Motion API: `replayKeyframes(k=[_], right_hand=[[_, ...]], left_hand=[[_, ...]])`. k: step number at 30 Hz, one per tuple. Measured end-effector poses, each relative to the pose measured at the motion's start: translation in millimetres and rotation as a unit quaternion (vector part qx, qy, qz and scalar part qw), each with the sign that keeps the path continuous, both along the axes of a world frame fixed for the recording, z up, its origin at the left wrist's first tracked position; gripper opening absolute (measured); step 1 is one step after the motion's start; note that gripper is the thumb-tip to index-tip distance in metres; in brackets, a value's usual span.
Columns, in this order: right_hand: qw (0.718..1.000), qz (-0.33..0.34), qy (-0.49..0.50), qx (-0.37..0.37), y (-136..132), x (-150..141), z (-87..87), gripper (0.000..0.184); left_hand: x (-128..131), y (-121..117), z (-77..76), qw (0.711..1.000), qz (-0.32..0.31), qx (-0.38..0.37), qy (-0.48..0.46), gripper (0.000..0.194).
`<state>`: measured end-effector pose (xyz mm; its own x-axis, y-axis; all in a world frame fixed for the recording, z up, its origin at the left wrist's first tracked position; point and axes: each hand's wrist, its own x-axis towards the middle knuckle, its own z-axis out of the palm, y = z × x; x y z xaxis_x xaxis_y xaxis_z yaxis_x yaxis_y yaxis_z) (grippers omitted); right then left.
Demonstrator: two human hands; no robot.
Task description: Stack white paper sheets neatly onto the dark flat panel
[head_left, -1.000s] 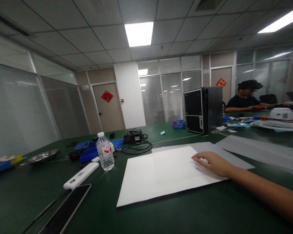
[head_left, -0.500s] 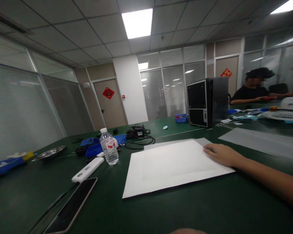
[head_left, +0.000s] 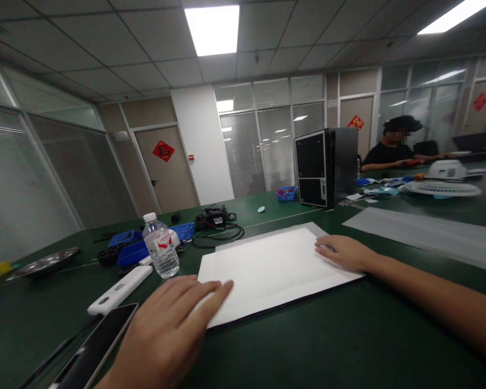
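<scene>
A white sheet of paper [head_left: 263, 278] lies on a dark-edged flat board or pad, with a greyish translucent sheet [head_left: 273, 236] showing behind it. My right hand [head_left: 346, 252] rests on its right end, fingers curled; a small dark slim thing shows between them, too little of it to name. At the near left corner of the paper is my left hand [head_left: 168, 319], fingers stretched out and thumb apart, with nothing seen in it. Whether it touches the paper I cannot tell. A phone [head_left: 91, 351] lies to its left, partly covered by it.
Left of the paper stand a water bottle [head_left: 161, 248] and a white power bank [head_left: 119, 290]. Behind are blue trays [head_left: 133, 252], a black adapter with cables [head_left: 213, 217] and a computer tower [head_left: 327, 168]. A translucent sheet [head_left: 425, 235] lies right. A person [head_left: 392, 151] sits beyond.
My left hand has come up from the bottom edge to the paper's left corner. My right hand stays on the paper. The view has turned slightly right.
</scene>
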<state>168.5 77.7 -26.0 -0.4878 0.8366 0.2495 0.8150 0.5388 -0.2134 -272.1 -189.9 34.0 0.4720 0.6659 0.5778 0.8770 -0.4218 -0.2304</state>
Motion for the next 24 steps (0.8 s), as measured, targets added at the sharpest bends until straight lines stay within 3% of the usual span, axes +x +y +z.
replayKeyframes(k=[2, 5, 7, 11, 20, 24], right_hand=[[1.000, 0.011, -0.005, -0.002, -3.3, -3.6, 0.2, 0.064], [1.000, 0.024, -0.015, -0.005, -9.4, -8.7, 2.3, 0.063], [0.999, 0.030, -0.020, -0.007, -12.6, -10.8, 4.2, 0.063], [0.999, 0.039, -0.023, -0.009, -15.2, -11.3, 6.7, 0.064], [0.998, 0.055, -0.009, 0.000, -18.4, -15.7, 8.1, 0.061], [0.998, -0.036, -0.004, 0.045, 6.5, 13.8, 11.7, 0.059]], left_hand=[[-16.5, 31.4, -4.0, 0.996, 0.076, -0.020, -0.052, 0.043], [-44.0, 65.6, -27.9, 0.963, 0.181, -0.134, -0.147, 0.055], [-58.2, 77.9, -44.4, 0.941, 0.205, -0.195, -0.184, 0.059], [-66.8, 84.0, -58.9, 0.935, 0.191, -0.229, -0.192, 0.057], [-57.5, 71.2, -54.1, 0.934, 0.167, -0.245, -0.200, 0.060], [-58.4, 71.0, -53.1, 0.935, 0.166, -0.249, -0.191, 0.054]])
